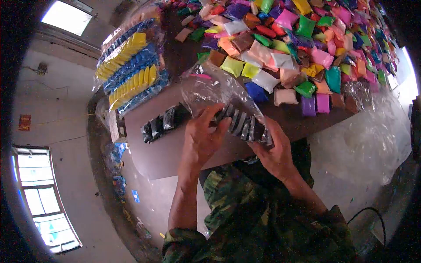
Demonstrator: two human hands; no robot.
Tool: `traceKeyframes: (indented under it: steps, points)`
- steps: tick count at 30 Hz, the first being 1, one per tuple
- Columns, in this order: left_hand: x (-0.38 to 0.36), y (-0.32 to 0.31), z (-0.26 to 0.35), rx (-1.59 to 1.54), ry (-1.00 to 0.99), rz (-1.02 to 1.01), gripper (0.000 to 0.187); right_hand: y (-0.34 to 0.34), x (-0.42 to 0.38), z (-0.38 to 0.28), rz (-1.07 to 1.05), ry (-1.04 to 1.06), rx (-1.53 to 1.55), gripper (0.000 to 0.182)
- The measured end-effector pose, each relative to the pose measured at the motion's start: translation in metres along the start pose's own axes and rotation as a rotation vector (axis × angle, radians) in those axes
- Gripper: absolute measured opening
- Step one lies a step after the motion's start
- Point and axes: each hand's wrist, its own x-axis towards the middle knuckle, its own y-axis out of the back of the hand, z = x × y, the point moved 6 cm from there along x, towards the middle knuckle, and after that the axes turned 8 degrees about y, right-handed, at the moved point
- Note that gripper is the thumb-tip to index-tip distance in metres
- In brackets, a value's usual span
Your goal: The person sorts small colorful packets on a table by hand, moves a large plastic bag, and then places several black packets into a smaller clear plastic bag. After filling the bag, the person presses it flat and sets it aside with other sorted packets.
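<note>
A clear plastic bag (206, 90) with a row of small black packets (241, 124) in its lower part is held between my hands, over the table's near edge. My left hand (204, 133) grips the bag's left side, its thumb and fingers curled by the black packets. At the other end my right hand (276, 149) is closed on the bag's lower right corner, thumb underneath. Another row of shiny black packets (163, 122) lies on the table just left of my left hand.
The brown table (153, 162) carries a large heap of coloured packets (285, 57) at the back right. Bagged rows of yellow and blue packets (131, 72) are stacked at the back left. A big clear plastic sheet or bag (364, 136) hangs at the right edge.
</note>
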Motion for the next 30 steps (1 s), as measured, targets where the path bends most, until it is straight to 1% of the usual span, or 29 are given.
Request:
traceKeyframes:
  steps: [2, 5, 8, 11, 13, 16, 18, 19, 20, 21, 23, 24, 26, 27, 29, 30]
  points:
    - [0.002, -0.002, -0.002, -0.032, -0.004, -0.008, 0.034, 0.000, -0.001, -0.001, 0.010, 0.000, -0.019, 0.058]
    - [0.000, 0.001, 0.003, 0.034, -0.004, -0.024, 0.035, -0.001, -0.002, 0.000, 0.017, -0.005, 0.000, 0.059]
    - [-0.002, 0.002, 0.004, 0.013, 0.030, -0.067, 0.035, 0.000, 0.000, -0.006, 0.022, 0.081, -0.081, 0.064]
    - [-0.004, 0.003, 0.006, 0.060, 0.008, -0.059, 0.034, -0.002, -0.005, 0.002, -0.005, -0.040, -0.064, 0.063]
    - [-0.007, 0.008, 0.008, 0.075, -0.095, 0.060, 0.034, -0.003, -0.005, 0.005, -0.010, -0.097, 0.007, 0.063]
    - [-0.017, 0.032, 0.020, 0.103, -0.219, 0.214, 0.032, -0.003, -0.005, 0.005, -0.004, -0.077, -0.010, 0.065]
    - [-0.016, 0.054, 0.002, 0.186, -0.171, 0.252, 0.029, -0.003, -0.005, 0.005, -0.001, -0.067, -0.022, 0.066]
    - [-0.014, 0.065, -0.028, 0.258, -0.087, 0.242, 0.027, -0.003, -0.005, 0.005, -0.004, -0.080, -0.009, 0.066]
    - [-0.013, 0.080, -0.045, 0.314, -0.100, 0.288, 0.024, -0.003, -0.005, 0.006, -0.007, -0.094, 0.005, 0.067]
    - [-0.013, 0.096, -0.060, 0.372, -0.112, 0.337, 0.021, -0.001, -0.004, 0.001, 0.002, -0.047, -0.036, 0.064]
    - [-0.013, 0.131, -0.105, 0.389, -0.013, 0.346, 0.021, 0.001, -0.001, -0.008, 0.019, 0.048, -0.107, 0.059]
    - [-0.012, 0.144, -0.111, 0.398, 0.035, 0.350, 0.021, 0.000, -0.002, -0.005, 0.013, 0.034, -0.111, 0.061]
    - [-0.015, 0.155, -0.121, 0.433, 0.148, 0.272, 0.023, -0.002, -0.006, 0.004, 0.001, 0.003, -0.123, 0.067]
    - [-0.015, 0.157, -0.124, 0.447, 0.205, 0.233, 0.024, -0.002, -0.004, 0.002, -0.006, -0.021, -0.092, 0.067]
    - [-0.012, 0.157, -0.124, 0.430, 0.188, 0.181, 0.026, 0.000, -0.001, -0.004, -0.022, -0.071, -0.036, 0.066]
    - [-0.011, 0.155, -0.123, 0.420, 0.183, 0.156, 0.027, 0.000, 0.000, -0.005, -0.022, -0.052, -0.051, 0.066]
